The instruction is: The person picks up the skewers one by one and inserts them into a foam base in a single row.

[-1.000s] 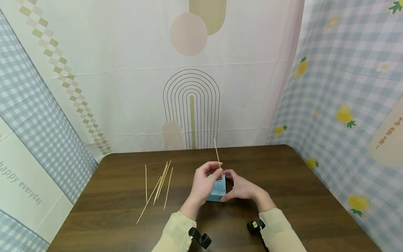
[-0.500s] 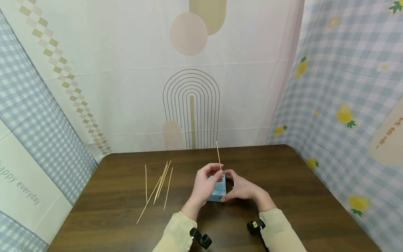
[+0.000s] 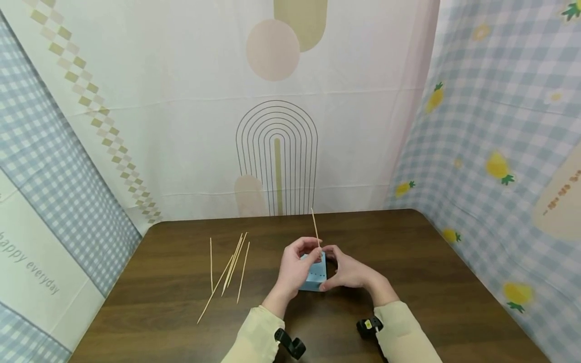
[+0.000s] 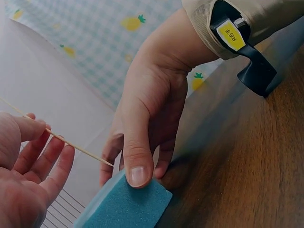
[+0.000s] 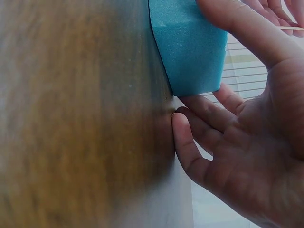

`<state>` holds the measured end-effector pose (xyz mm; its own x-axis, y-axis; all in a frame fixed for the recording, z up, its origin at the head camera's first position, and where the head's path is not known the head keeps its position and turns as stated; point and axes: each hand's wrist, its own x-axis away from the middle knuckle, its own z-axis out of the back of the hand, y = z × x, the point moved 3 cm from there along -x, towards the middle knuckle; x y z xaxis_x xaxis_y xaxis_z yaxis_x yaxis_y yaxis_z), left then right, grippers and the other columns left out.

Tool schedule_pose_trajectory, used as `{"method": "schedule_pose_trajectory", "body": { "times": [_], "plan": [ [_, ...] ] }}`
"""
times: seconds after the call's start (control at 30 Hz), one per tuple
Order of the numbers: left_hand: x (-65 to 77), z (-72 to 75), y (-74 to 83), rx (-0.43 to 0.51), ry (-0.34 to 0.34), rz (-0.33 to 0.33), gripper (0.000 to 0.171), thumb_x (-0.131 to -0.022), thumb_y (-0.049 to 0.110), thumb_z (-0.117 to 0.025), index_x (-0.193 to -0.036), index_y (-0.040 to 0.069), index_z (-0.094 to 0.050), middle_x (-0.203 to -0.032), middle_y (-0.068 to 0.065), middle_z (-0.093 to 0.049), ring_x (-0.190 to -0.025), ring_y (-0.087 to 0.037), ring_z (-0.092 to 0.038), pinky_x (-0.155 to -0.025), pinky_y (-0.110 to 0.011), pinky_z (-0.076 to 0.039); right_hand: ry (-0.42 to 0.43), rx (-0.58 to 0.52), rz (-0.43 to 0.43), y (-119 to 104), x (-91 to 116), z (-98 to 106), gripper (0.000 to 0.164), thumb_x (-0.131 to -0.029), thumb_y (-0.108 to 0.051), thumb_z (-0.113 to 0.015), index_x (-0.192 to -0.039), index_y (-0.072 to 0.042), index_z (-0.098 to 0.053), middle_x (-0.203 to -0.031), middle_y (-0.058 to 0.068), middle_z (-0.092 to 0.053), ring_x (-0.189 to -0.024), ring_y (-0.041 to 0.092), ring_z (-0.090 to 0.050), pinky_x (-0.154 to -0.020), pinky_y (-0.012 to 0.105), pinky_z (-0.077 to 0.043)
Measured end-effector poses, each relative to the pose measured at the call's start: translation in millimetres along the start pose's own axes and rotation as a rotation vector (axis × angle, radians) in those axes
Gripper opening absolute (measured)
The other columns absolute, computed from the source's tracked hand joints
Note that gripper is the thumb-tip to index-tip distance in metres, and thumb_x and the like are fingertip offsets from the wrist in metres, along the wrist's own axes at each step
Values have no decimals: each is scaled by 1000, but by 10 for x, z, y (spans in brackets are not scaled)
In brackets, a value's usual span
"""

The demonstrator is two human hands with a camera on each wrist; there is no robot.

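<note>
My left hand [image 3: 292, 264] pinches a thin bamboo skewer [image 3: 315, 224] between thumb and fingers, over a light blue foam block [image 3: 316, 276]. The skewer stands nearly upright. In the left wrist view its lower end meets the block's top edge, by the right thumb; how deep it sits cannot be told. Rows of small dark holes show on the block's top, partly covered by my left hand. My right hand [image 3: 351, 269] grips the block from the right, thumb on the near side and fingers at the far side. In the right wrist view, the foam block [image 5: 192, 57] rests on the table.
Several loose skewers [image 3: 233, 264] lie on the dark wooden table [image 3: 150, 292], left of the block, some crossing. A pale patterned cloth [image 3: 195, 151] hangs behind the table's far edge. Checked cloth [image 3: 481, 191] hangs at the right side.
The skewer's upper tip has sunk a little and my left hand has shifted slightly down with it. My right hand and the block have hardly moved.
</note>
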<state>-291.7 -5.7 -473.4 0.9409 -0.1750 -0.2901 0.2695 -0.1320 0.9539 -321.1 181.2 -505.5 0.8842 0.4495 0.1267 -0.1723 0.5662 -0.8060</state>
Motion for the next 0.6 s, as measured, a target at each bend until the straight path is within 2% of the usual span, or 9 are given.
{"method": "schedule_pose_trajectory", "body": {
  "times": [0.2, 0.33, 0.43, 0.6],
  "plan": [
    [1, 12, -17, -49, -21, -4, 18, -104, 8, -71, -121, 7, -75, -120, -26, -70, -95, -24, -71, -86, -31, -61, -5, -1, -13, 5, 2, -9, 106, -75, -36, -99, -156, -10, -35, -161, 19, -44, -150, 38, -40, -120, 66, -31],
    [7, 5, -4, -76, -44, -14, 19, -105, 9, -69, -123, 4, -74, -119, -24, -71, -94, -23, -71, -86, -30, -60, -7, -8, -10, -4, 4, -8, 107, -75, -35, -99, -157, -9, -35, -161, 19, -44, -150, 38, -40, -120, 66, -31],
    [7, -9, 1, -89, -72, -23, 22, -106, 9, -68, -125, 0, -72, -120, -24, -71, -96, -22, -70, -88, -30, -60, -7, -9, -8, -1, 3, -9, 109, -75, -36, -99, -158, -8, -33, -161, 18, -44, -150, 37, -40, -120, 66, -31],
    [12, -41, -17, -153, -112, -18, 22, -106, 10, -68, -126, 2, -73, -118, -18, -72, -102, -20, -67, -91, -29, -58, -3, 6, -9, 14, 7, -9, 113, -75, -37, -99, -160, -7, -31, -160, 15, -45, -147, 35, -43, -119, 65, -34]
  ]
}}
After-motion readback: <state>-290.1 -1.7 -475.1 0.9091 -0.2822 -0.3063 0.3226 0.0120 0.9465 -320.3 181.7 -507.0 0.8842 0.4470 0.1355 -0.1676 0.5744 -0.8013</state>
